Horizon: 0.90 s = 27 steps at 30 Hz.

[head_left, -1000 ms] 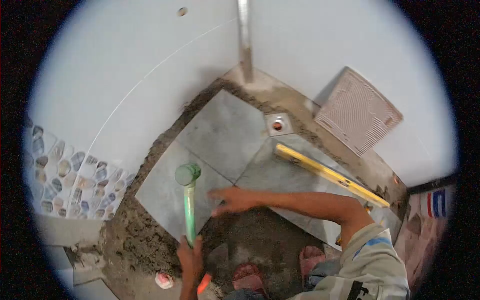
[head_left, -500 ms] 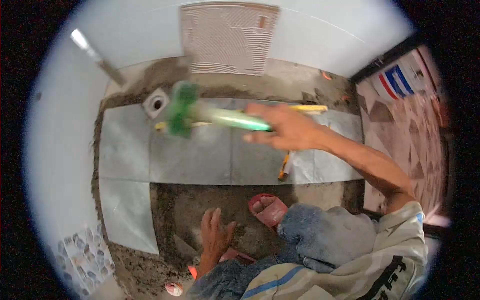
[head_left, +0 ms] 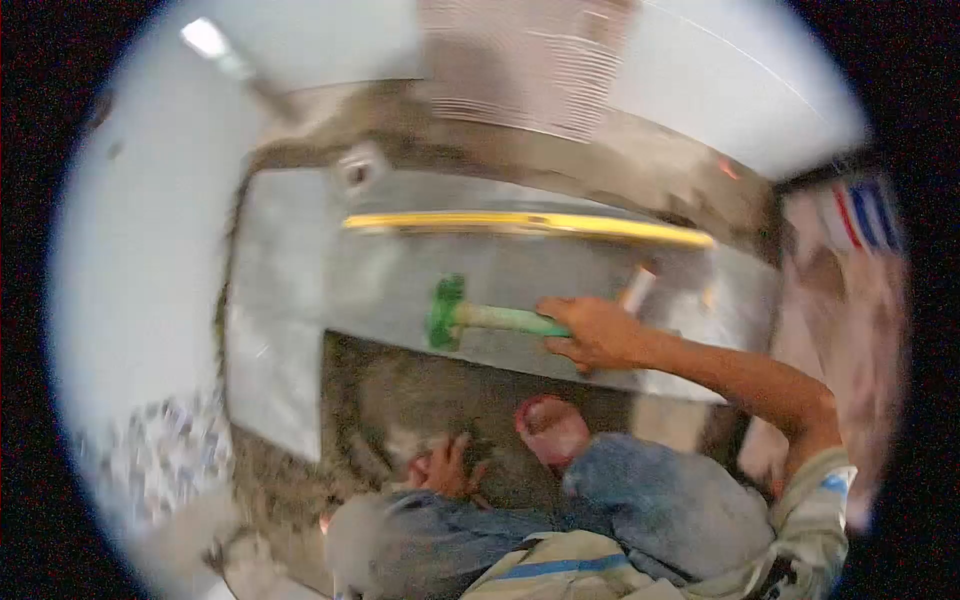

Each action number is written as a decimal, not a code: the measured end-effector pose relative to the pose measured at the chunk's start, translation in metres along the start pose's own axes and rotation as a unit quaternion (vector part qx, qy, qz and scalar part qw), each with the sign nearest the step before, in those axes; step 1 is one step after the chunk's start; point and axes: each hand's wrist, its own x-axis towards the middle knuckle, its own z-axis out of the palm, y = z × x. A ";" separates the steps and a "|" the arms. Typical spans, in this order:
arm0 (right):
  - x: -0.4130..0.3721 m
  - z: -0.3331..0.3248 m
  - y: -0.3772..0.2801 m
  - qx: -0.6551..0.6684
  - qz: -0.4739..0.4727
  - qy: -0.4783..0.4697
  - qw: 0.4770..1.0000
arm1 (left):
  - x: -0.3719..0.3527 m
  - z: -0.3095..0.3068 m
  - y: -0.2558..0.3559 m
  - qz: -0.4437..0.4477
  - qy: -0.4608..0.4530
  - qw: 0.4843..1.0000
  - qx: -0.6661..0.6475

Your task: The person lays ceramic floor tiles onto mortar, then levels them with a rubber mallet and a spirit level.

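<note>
My right hand (head_left: 592, 333) is wrapped round the handle of a green mallet (head_left: 447, 314), whose head is over the grey floor tiles (head_left: 400, 270). Behind the mallet, a long yellow level (head_left: 530, 222) lies across the tiles. My left hand (head_left: 450, 470) is low, beside my knee and over the bare dark floor bed (head_left: 400, 390); its fingers are spread and blurred, with nothing visible in them. A small blurred tool with a pale part (head_left: 638, 288) lies on the tiles past my right hand.
A floor drain (head_left: 358, 172) sits at the back left. Beyond the tiles, a ridged panel (head_left: 520, 65) leans by the wall. A white bucket with red and blue bands (head_left: 865, 215) stands at the right. My pink slipper (head_left: 553, 430) is on the unfinished bed.
The mallet has come down and nearer to me with my right hand, leaving the level in full view. My left hand sits closer to my knee. The whole view has shifted and tilted.
</note>
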 end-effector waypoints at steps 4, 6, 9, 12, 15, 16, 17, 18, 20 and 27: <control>0.081 0.035 -0.012 -0.063 -0.059 -0.059 0.995 | 0.006 0.063 -0.044 -0.071 0.018 0.995 -0.069; 0.100 0.040 -0.009 -0.055 0.029 -0.096 0.993 | -0.006 0.105 -0.050 -0.119 0.053 0.982 -0.135; 0.115 0.059 0.010 -0.055 -0.036 -0.027 0.997 | -0.018 0.043 -0.024 -0.216 0.107 0.946 -0.218; 0.115 0.046 -0.008 -0.042 0.067 -0.086 0.993 | 0.012 0.035 -0.034 -0.233 0.154 0.931 -0.236; 0.112 0.059 0.012 -0.074 0.003 -0.022 0.997 | 0.029 0.036 -0.036 -0.244 0.185 0.915 -0.263; 0.111 0.061 0.018 -0.065 -0.030 -0.008 0.997 | 0.032 0.035 -0.040 -0.248 0.195 0.910 -0.269; 0.108 0.065 0.024 -0.066 -0.047 -0.015 0.997 | 0.032 0.035 -0.044 -0.251 0.202 0.907 -0.272; 0.103 0.069 0.031 -0.050 -0.037 -0.001 0.998 | 0.032 0.036 -0.046 -0.252 0.205 0.905 -0.275; 0.107 0.066 0.023 -0.034 -0.031 0.013 0.999 | 0.036 0.034 -0.055 -0.243 0.209 0.905 -0.280; 0.094 0.052 0.009 -0.068 0.055 -0.033 0.996 | 0.042 0.054 -0.073 -0.189 0.182 0.913 -0.312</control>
